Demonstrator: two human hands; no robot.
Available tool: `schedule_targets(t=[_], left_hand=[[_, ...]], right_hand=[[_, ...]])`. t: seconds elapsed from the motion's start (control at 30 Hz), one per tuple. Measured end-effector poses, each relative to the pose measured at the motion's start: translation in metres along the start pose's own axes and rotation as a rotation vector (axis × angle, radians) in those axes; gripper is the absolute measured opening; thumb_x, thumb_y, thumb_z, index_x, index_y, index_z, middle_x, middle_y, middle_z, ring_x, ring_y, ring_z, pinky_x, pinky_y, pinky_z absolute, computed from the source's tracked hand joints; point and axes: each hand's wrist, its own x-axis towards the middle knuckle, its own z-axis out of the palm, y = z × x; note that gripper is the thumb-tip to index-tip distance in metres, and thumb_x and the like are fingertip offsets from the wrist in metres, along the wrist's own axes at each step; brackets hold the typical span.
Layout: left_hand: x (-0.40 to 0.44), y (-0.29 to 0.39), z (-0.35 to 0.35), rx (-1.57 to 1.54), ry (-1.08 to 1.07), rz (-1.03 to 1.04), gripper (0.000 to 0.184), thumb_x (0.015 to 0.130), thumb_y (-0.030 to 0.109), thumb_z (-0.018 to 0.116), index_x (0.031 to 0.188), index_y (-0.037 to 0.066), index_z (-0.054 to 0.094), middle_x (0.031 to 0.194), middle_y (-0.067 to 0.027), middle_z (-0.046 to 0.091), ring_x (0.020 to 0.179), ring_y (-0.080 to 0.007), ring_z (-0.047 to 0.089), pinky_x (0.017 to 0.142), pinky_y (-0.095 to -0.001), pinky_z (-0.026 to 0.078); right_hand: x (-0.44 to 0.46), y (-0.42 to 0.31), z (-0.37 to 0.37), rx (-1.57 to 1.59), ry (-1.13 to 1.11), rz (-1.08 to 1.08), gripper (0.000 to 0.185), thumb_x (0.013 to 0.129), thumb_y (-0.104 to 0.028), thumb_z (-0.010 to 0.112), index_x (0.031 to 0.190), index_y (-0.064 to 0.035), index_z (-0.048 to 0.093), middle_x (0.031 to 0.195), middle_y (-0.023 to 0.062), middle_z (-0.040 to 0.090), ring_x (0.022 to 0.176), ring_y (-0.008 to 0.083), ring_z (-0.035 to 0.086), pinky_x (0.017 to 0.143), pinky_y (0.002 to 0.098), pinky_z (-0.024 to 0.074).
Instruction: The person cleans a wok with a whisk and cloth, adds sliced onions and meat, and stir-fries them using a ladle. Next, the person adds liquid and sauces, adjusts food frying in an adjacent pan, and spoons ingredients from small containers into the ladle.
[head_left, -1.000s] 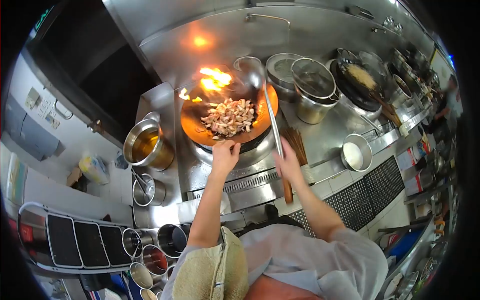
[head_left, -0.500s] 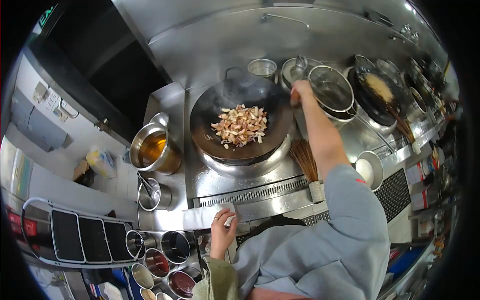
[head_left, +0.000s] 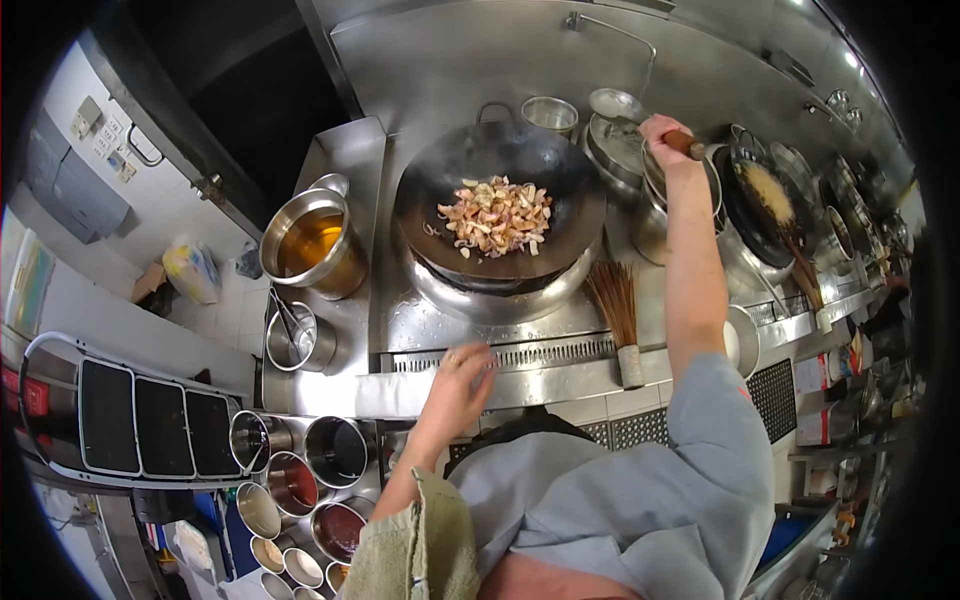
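Note:
Chopped pieces of food [head_left: 496,217] lie in the middle of a black wok [head_left: 420,205] on the burner, with no flame showing. My right hand [head_left: 668,140] grips the wooden handle of a ladle [head_left: 615,103], whose bowl is over the lidded pot [head_left: 617,150] right of the wok. My left hand [head_left: 463,378] hangs above the stove's front edge, over the slotted drain, its fingers bent and slightly blurred. Nothing shows in it. A bamboo brush [head_left: 615,310] lies right of the burner.
A pot of yellow oil [head_left: 318,245] and a pot with tongs [head_left: 302,337] stand on the left. Sauce containers [head_left: 292,484] are at the lower left. Another wok [head_left: 765,200] with a brush is at the right. A faucet [head_left: 615,30] juts from the back wall.
The flames have died and the wok sits level on its burner. My right hand has moved forward and right with the ladle. My left hand left the wok's rim for the stove's front edge.

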Motion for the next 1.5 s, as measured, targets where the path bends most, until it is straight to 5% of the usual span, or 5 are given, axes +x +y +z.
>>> schedule_targets(t=[0.33, 0.53, 0.87, 1.07, 1.5], left_hand=[[0.044, 0.028, -0.003, -0.074, -0.071, 0.255, 0.025, 0.085, 0.008, 0.066, 0.110, 0.005, 0.063, 0.121, -0.0150, 0.058, 0.115, -0.0352, 0.053, 0.098, -0.0410, 0.043], [0.010, 0.016, -0.008, -0.163, -0.143, 0.073, 0.024, 0.084, 0.006, 0.067, 0.108, 0.004, 0.064, 0.119, -0.0141, 0.061, 0.109, -0.0347, 0.059, 0.092, -0.0384, 0.048], [0.001, 0.013, 0.007, -0.194, -0.043, -0.031, 0.025, 0.082, 0.001, 0.067, 0.106, 0.003, 0.063, 0.110, -0.0159, 0.064, 0.102, -0.0338, 0.063, 0.088, -0.0374, 0.049], [-0.011, 0.007, 0.009, -0.200, -0.016, -0.157, 0.022, 0.083, 0.000, 0.066, 0.105, 0.001, 0.063, 0.107, -0.0169, 0.065, 0.098, -0.0336, 0.064, 0.085, -0.0363, 0.050], [-0.012, 0.000, 0.001, -0.234, -0.113, -0.043, 0.021, 0.083, -0.002, 0.063, 0.105, 0.000, 0.063, 0.108, -0.0160, 0.065, 0.102, -0.0317, 0.063, 0.089, -0.0355, 0.048]], right_hand=[[-0.098, 0.176, -0.024, -0.371, 0.240, -0.162, 0.034, 0.093, -0.001, 0.048, 0.119, 0.0123, 0.031, 0.071, 0.0041, 0.047, 0.050, 0.0102, 0.049, 0.040, 0.0187, 0.0473], [-0.123, 0.200, -0.063, -1.517, 0.507, -0.335, 0.014, 0.090, -0.014, 0.062, 0.089, -0.0078, 0.049, 0.068, -0.0019, 0.051, 0.049, 0.0041, 0.045, 0.039, 0.0209, 0.0360], [0.086, -0.022, -0.118, -2.269, 1.038, -0.836, 0.017, 0.075, -0.010, 0.056, 0.064, -0.0008, 0.064, 0.058, 0.0105, 0.061, 0.049, 0.0245, 0.059, 0.050, 0.0442, 0.0498], [0.091, -0.053, -0.095, -0.219, 0.175, -0.818, 0.001, 0.077, 0.003, 0.054, 0.078, 0.0034, 0.055, 0.064, 0.0107, 0.054, 0.054, 0.0187, 0.052, 0.049, 0.0306, 0.0515], [0.005, 0.053, -0.011, 0.095, -0.050, -0.228, 0.009, 0.084, 0.009, 0.048, 0.084, 0.0053, 0.039, 0.071, 0.0079, 0.046, 0.056, 0.0182, 0.050, 0.046, 0.0242, 0.0530]])
